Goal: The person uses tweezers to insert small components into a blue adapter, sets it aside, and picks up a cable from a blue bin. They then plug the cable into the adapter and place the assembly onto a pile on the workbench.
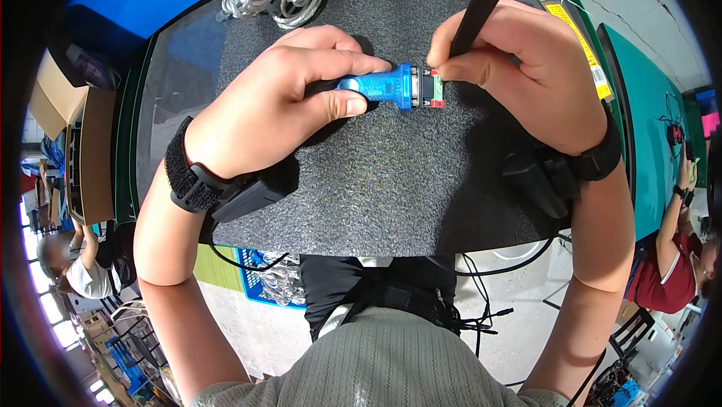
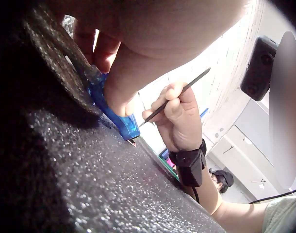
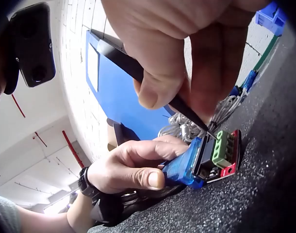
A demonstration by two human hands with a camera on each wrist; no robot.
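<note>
A: Starting with the head view, where is the blue adapter [image 1: 385,86] lying?
B: It is lying on the dark foam mat [image 1: 361,189] in the upper middle of the frame, its long axis running left to right. The left hand [image 1: 282,99] is pinching its blue shell between thumb and forefinger, and the right hand [image 1: 519,69] is gripping a thin black tool [image 1: 477,9] at the adapter's right end, where the green terminal block [image 1: 435,88] is sitting.

A: And the left wrist view?
B: The left hand's fingers [image 2: 116,92] are curling around the adapter [image 2: 111,109] at centre left, while the right hand [image 2: 179,119], to the right of it, is holding the tool [image 2: 174,97] slanted, its tip pointing down-left at the adapter's end.

A: The right wrist view?
B: The right hand's fingers [image 3: 206,73] are pinching the tool [image 3: 138,68] in the upper middle; its tip is touching or just above the terminal block [image 3: 222,148] at centre right. The left hand [image 3: 126,170] is steadying the shell from the left. A coil of grey cable [image 3: 187,126] is lying behind.
</note>
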